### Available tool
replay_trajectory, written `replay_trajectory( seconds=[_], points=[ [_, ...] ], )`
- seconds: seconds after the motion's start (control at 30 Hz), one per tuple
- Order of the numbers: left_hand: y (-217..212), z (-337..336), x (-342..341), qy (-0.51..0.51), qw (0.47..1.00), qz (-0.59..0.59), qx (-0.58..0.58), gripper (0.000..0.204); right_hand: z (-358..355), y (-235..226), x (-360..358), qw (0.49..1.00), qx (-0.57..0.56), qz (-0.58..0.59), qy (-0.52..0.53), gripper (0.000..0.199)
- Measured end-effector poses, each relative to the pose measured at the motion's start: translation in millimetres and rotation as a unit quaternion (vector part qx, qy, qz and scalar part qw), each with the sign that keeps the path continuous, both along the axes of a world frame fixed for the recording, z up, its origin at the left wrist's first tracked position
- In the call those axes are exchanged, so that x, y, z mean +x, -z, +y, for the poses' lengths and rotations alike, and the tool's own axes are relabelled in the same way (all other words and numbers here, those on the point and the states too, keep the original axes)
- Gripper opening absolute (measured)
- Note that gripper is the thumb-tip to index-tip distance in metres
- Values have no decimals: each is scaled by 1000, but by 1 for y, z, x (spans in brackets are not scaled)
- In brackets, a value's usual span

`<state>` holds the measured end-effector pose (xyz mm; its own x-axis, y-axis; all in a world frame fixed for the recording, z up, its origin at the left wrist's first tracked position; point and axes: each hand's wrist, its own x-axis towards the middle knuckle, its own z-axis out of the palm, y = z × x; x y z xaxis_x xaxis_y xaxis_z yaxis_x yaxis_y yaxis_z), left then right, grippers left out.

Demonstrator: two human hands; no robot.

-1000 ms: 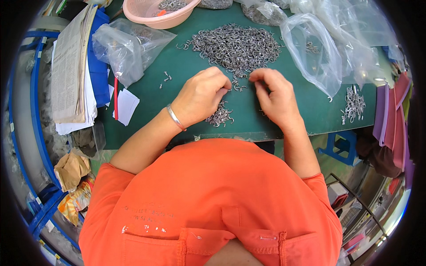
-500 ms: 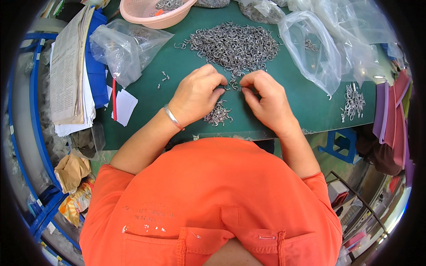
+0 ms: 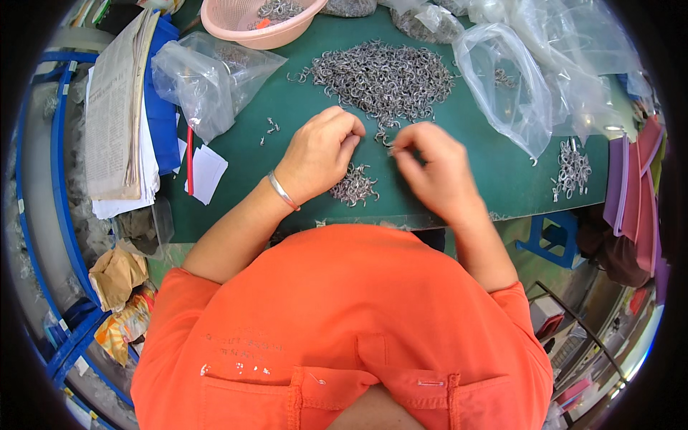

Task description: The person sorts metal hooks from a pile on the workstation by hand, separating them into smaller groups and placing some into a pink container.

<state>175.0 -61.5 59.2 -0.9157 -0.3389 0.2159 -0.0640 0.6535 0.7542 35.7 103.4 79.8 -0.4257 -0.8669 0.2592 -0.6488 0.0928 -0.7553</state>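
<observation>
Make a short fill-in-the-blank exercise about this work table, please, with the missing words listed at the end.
1. The table has a ____ surface.
2. The left hand has a metal ____ at its wrist.
3. The big heap of small metal hooks lies ____ the two hands, farther from the person.
4. The basket at the top edge is ____ in colour.

Missing words: green; bracelet; beyond; pink

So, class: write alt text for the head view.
A person's left hand and right hand pick at small metal hooks from a big pile on a green table, a smaller heap between them and clear bags nearby.
</observation>
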Motion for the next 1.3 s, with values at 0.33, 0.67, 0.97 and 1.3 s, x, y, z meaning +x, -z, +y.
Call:
replay_trajectory(
  seconds=[0.33, 0.67, 0.97, 1.3],
  points=[
    [0, 11, -11, 17, 998, 22, -61, 18, 26, -18, -19, 995, 84, 25, -40, 11],
    [2, 0, 4, 28, 999, 9, -15, 18, -2, 17, 0, 997, -17, 76, -17, 14],
    [5, 0, 2, 27, 998, 28, -57, 17, -16, 17, 6, 994, -33, 98, -26, 16],
    [1, -1, 2, -38, 998, -19, 36, 13, -29, 22, 24, 984, -22, 174, -17, 12]
  ],
)
